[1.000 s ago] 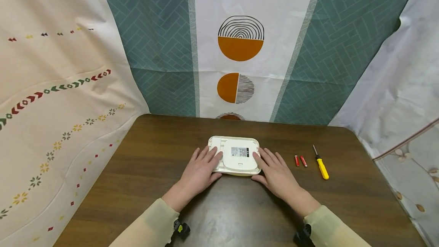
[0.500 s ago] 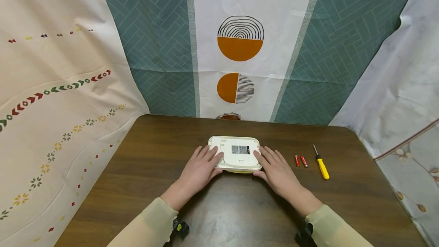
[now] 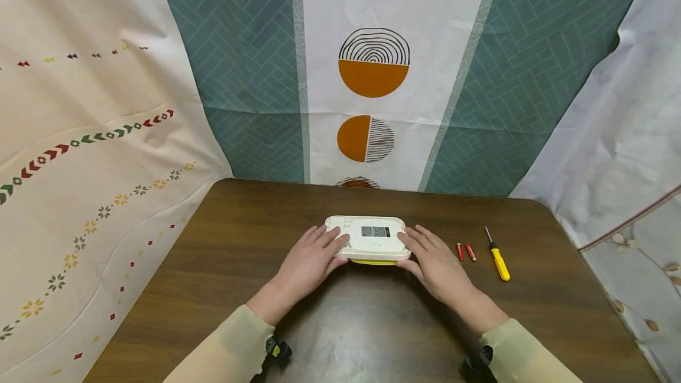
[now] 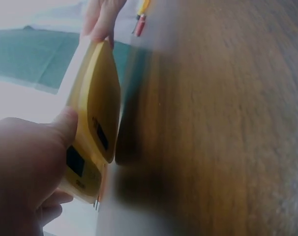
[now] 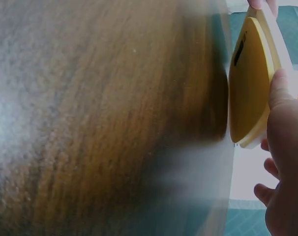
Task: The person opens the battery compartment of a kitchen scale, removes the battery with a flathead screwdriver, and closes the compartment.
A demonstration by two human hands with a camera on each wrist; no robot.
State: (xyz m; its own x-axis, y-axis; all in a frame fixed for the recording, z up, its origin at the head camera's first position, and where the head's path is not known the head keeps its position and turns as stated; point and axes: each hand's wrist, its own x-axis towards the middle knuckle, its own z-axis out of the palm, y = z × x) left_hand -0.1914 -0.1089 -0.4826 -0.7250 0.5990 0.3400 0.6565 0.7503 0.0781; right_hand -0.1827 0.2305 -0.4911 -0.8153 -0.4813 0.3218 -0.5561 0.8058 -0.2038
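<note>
A kitchen scale (image 3: 375, 247) is upside down between both hands, its white underside and printed label facing up. My left hand (image 3: 307, 262) grips its left end, thumb at the near edge and fingers over the underside. At the opposite end my right hand (image 3: 437, 263) holds it the same way. The near edge is tilted up, and a strip of yellow shows below it. In the left wrist view, the yellow weighing platform (image 4: 104, 98) faces the table and a dark display (image 4: 74, 161) sits by the left thumb.
Two small red batteries, a left one (image 3: 460, 252) and a right one (image 3: 470, 252), lie right of the right hand. Beyond them is a screwdriver (image 3: 498, 260) with a yellow handle. A patterned cloth (image 3: 255, 105) hangs behind the brown table (image 3: 213, 276).
The scale's near edge has risen, with its underside tipping away and more yellow showing beneath. Both hands have followed, shifting slightly right. Batteries and screwdriver lie as before.
</note>
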